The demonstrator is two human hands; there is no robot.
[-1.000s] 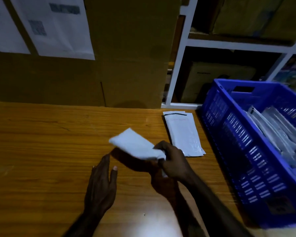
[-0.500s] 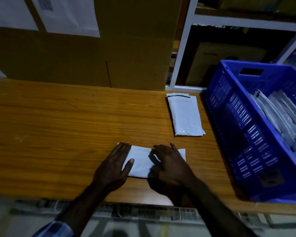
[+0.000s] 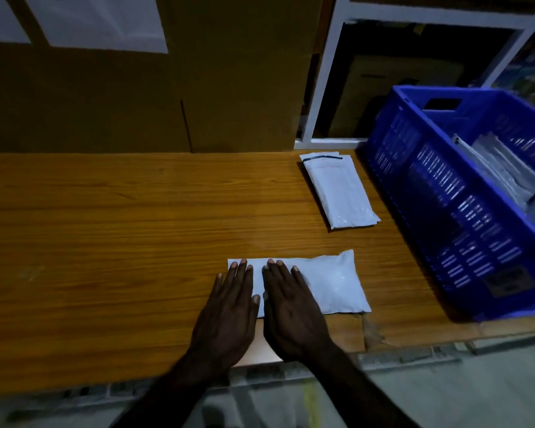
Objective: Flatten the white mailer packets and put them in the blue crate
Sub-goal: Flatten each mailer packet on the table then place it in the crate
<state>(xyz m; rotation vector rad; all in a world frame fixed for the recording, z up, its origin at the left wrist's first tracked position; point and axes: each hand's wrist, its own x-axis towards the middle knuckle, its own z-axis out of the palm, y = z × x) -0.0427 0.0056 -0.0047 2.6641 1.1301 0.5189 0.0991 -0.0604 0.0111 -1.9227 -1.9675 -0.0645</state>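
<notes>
Two flat hands, left (image 3: pixel 229 307) and right (image 3: pixel 291 304), are pressed with straight fingers on the white plastic mailer packet (image 3: pixel 328 282) on the wooden table (image 3: pixel 105 227), so air is pushed out; the blue slotted plastic crate (image 3: pixel 445 193) waits at 2 o'clock.

Single view only: a wide-angle camera on my head, facing forward and steeply down across the orange-brown wooden tabletop (image 3: pixel 112 230). It sits close, with my forearms entering from the bottom edge. The frame reaches the brown cardboard wall (image 3: pixel 235 88) ahead and the blue slotted plastic crate (image 3: pixel 445 193) at right.
</notes>
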